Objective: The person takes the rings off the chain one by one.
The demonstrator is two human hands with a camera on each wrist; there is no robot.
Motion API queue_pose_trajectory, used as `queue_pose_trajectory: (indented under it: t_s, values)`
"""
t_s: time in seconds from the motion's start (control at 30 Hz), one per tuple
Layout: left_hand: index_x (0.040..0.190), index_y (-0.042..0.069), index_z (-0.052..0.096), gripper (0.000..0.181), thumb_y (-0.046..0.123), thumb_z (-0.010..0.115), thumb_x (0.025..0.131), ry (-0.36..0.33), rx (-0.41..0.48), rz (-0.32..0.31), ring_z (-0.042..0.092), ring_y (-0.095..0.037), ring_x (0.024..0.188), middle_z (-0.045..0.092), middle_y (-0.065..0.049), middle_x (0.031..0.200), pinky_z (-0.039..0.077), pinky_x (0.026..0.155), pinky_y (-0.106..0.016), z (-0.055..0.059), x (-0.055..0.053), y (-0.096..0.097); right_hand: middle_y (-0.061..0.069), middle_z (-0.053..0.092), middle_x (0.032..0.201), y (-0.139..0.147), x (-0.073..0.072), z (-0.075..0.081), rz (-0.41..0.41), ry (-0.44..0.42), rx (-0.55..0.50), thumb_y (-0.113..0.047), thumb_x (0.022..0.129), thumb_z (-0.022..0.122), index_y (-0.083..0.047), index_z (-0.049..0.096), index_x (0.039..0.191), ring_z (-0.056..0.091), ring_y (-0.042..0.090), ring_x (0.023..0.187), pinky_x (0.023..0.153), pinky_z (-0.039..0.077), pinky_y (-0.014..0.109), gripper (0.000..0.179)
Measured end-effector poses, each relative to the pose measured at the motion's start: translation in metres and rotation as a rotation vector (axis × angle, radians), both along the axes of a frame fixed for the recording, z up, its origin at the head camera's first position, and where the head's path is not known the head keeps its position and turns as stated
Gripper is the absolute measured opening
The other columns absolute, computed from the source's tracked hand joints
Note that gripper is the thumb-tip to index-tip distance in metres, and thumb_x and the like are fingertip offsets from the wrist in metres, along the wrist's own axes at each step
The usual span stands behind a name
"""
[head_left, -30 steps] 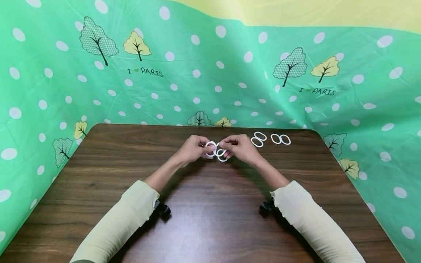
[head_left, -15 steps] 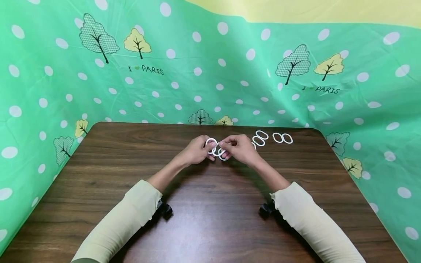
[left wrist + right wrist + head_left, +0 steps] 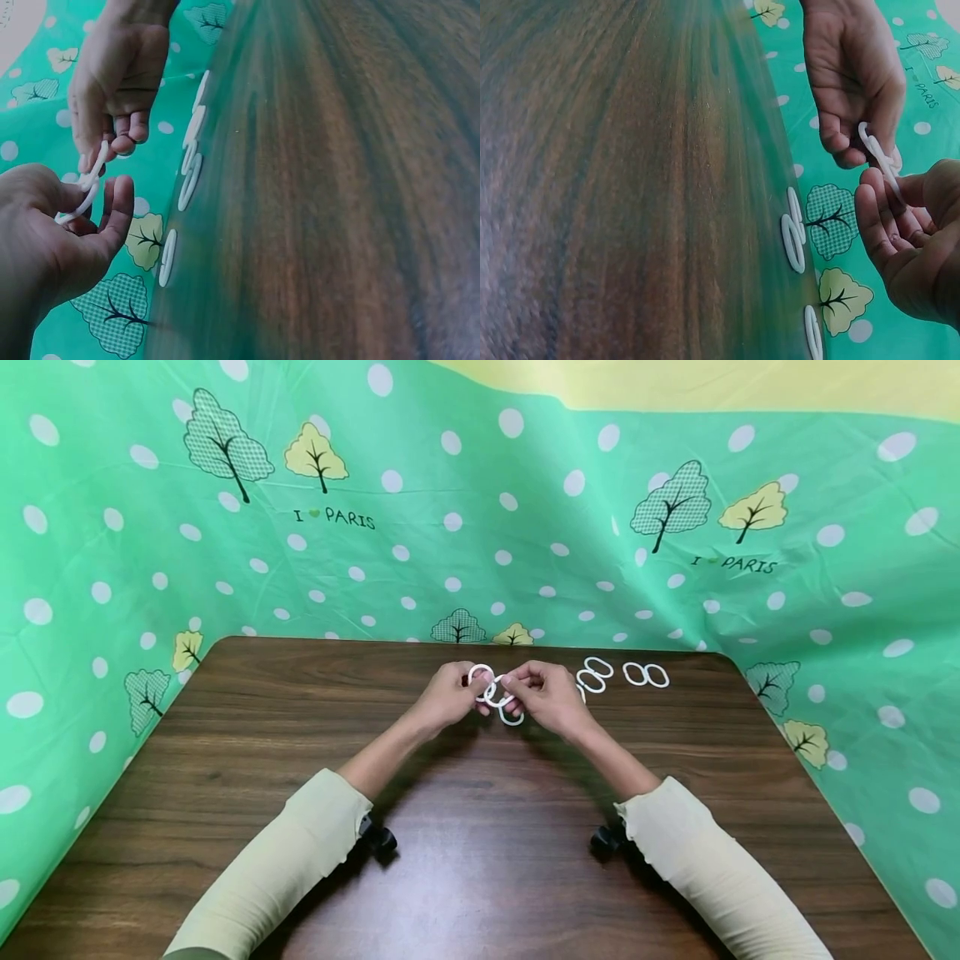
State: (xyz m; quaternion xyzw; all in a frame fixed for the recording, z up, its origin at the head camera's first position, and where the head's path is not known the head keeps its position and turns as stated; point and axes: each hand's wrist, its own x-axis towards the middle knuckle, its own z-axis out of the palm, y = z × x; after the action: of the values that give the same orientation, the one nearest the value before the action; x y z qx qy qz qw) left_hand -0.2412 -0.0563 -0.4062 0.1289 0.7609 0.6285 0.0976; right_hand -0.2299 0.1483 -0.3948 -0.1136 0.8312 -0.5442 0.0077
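Thumb and fingers of my left hand pinch a white oval ring. Facing it, my right hand pinches a second white ring by its edge. The two rings cross each other between the fingertips; the wrist views show them nearly edge-on, raised above the table, and I cannot tell whether they are linked. Fingers hide parts of both. Just below the hands, another white ring lies on the table, partly covered by the right hand in the head view.
Right of the hands, a group of white rings lies on the brown wooden table, partly behind the right hand. Farther right is a side-by-side pair of rings. A green dotted cloth hangs behind the table's far edge.
Both hands have risen slightly with their rings, so more of the ring lying below them shows. The head view has shifted a little. The other rings stay put.
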Motion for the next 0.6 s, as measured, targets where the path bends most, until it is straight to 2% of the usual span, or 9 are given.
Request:
queue_pose_trajectory:
  t_s: [0.07,0.17,0.33,0.43,0.6]
  values:
    - [0.114,-0.008,0.07,0.022,0.011,0.062,0.116,-0.023,0.028,0.007,0.07,-0.009,0.065,0.07,-0.007,0.09,0.055,0.066,-0.026,0.001,0.0,-0.001,0.023,0.082,0.088,0.0,0.0,-0.001,0.005,0.006,-0.004,-0.015,0.11,0.075,0.009,0.077,0.113,0.079,0.015,0.069,0.069,0.069,0.035,0.024]
    - [0.113,-0.008,0.071,0.022,0.012,0.063,0.116,-0.04,0.036,0.001,0.068,-0.009,0.064,0.067,-0.002,0.086,0.055,0.067,-0.027,0.002,-0.001,-0.003,0.022,0.082,0.087,0.001,-0.001,-0.002,0.007,0.008,-0.003,-0.015,0.11,0.075,0.008,0.077,0.114,0.079,0.015,0.069,0.069,0.069,0.035,0.023]
    - [0.114,-0.007,0.069,0.023,0.014,0.06,0.117,-0.062,0.024,-0.031,0.066,-0.011,0.064,0.066,-0.002,0.081,0.058,0.072,-0.033,0.002,-0.001,-0.005,0.016,0.082,0.084,-0.001,-0.003,-0.002,0.01,0.018,0.016,-0.015,0.109,0.077,0.004,0.079,0.113,0.079,0.018,0.07,0.068,0.068,0.037,0.02]
    - [0.117,-0.008,0.07,0.024,0.014,0.06,0.117,-0.083,0.028,-0.043,0.066,-0.014,0.067,0.066,-0.004,0.084,0.062,0.074,-0.036,0.001,-0.001,-0.007,0.014,0.082,0.083,-0.001,-0.003,-0.002,0.018,0.016,0.025,-0.015,0.109,0.078,0.003,0.08,0.114,0.079,0.02,0.071,0.067,0.068,0.038,0.019]
    - [0.116,-0.007,0.073,0.025,0.016,0.063,0.115,-0.072,-0.023,-0.019,0.065,-0.016,0.076,0.067,-0.007,0.091,0.061,0.069,-0.027,0.0,-0.001,-0.012,0.016,0.081,0.083,0.0,-0.004,-0.002,0.035,0.008,0.019,-0.012,0.107,0.078,0.007,0.08,0.114,0.075,0.013,0.069,0.066,0.067,0.034,0.02]
